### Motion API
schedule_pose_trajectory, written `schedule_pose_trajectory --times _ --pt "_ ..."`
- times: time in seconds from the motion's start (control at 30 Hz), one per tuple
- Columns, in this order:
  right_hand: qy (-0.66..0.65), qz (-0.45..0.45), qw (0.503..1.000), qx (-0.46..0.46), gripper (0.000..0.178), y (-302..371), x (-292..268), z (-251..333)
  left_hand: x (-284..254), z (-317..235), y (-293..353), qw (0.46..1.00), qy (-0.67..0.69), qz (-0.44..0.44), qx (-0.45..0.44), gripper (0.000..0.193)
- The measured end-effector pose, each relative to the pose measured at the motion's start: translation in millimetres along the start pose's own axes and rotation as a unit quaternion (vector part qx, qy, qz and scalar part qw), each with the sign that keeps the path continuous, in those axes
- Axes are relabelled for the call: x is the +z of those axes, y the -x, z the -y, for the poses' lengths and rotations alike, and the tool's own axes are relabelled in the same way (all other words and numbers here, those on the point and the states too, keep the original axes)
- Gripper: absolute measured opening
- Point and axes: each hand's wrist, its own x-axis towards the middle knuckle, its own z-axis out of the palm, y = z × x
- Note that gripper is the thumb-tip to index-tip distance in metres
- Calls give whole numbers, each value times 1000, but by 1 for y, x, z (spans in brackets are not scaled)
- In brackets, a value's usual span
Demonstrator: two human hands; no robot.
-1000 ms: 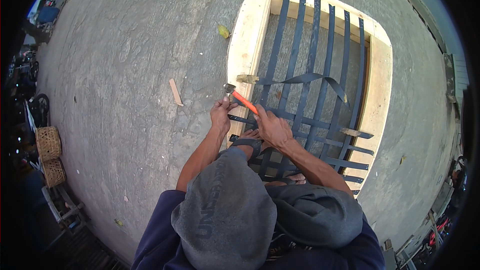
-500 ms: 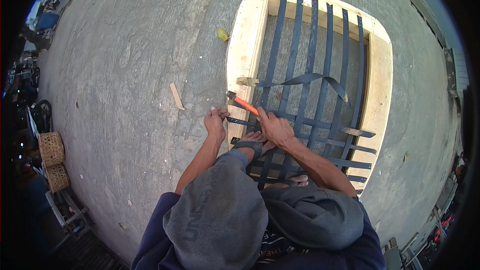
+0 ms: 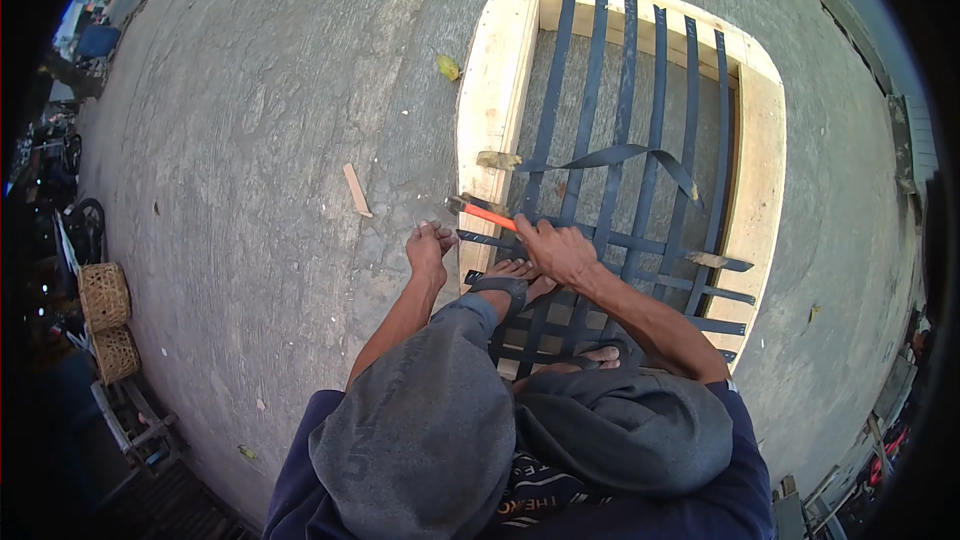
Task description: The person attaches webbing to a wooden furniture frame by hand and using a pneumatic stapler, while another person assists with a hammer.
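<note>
In my right hand [image 3: 562, 255] is a hammer [image 3: 490, 218] with an orange handle, its head just over the left rail of a pale wooden frame [image 3: 487, 110]. Dark webbing straps [image 3: 583, 130] cross inside the frame, running lengthwise and crosswise. My left hand [image 3: 428, 250] is closed, fingertips pinched together, beside the left rail and close to the end of a cross strap [image 3: 478, 237]. Whatever is between those fingers is too small to make out. One loose strap [image 3: 628, 154] lies twisted across the others, its left end by a worn patch on the rail.
My sandalled foot [image 3: 500, 285] rests at the frame's left rail, the other farther right on the straps. A thin wood offcut [image 3: 356, 190] and a yellowish leaf [image 3: 447, 67] lie on the rough concrete [image 3: 270, 140]. Woven baskets [image 3: 104, 298] stand at the far left.
The hammer head has shifted slightly left and down along the rail. My left hand has drawn a little down, and its fingers are more curled. My knees have shifted slightly.
</note>
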Motion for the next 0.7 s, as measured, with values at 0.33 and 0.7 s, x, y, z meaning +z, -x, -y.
schedule_pose_trajectory --times 0.33,0.7 --pt "49 4 999 -22 40 9 -20 17 -7 3 1 999 -13 8 -32 28" --pt "-39 -53 998 16 51 -16 -59 22 55 0 37 974 69 140 -164 27"
